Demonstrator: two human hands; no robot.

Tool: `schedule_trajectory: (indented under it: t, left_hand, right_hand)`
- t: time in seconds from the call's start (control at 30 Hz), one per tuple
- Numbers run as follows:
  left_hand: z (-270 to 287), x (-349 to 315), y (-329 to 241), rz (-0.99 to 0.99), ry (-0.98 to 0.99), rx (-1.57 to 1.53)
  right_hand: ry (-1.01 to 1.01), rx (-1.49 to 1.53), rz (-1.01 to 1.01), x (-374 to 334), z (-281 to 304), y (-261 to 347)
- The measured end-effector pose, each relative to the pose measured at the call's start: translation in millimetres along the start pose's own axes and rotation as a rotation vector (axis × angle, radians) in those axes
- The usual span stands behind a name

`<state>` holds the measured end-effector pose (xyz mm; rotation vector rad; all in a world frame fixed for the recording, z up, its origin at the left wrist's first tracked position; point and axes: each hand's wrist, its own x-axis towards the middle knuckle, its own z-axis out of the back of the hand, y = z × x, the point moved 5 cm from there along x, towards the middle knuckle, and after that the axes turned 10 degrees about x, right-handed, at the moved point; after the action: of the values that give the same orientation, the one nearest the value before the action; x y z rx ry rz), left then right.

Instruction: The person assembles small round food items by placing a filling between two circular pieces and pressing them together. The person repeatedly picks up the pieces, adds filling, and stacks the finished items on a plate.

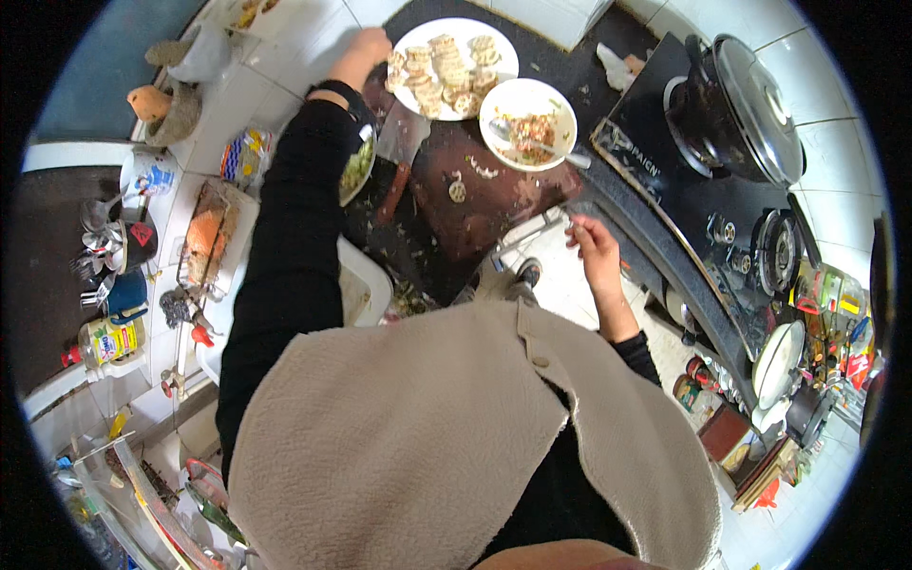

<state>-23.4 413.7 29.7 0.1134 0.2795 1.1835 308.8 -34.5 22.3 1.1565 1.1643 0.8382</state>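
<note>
My left hand reaches past the far left of the counter, beside the rim of a white plate. Its fingers look curled closed, and what they hold, if anything, is hidden. Stacks of pale round slices lie on that plate. Next to it stands a white bowl of reddish minced filling with a spoon in it. My right hand hangs in front of the counter edge, fingers loosely bent and apart, nothing visible in them.
A cleaver lies on the left of a wet brown cutting board. My left sleeve partly covers a bowl of chopped greens. On the right, a lidded dark pot sits on the black gas stove. Cutlery holders stand at the left.
</note>
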Motion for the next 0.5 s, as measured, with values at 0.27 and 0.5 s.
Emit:
schedule_trajectory:
  t: [0.27, 0.5]
  left_hand:
    - [71, -153, -78, -0.231, -0.324, -0.635]
    - [16, -276, -181, -0.175, -0.123, -0.488]
  right_hand:
    - [0.043, 0.093, -0.079, 28, -33, -3]
    - [-0.072, 0.235, -0.147, 45, -45, -6]
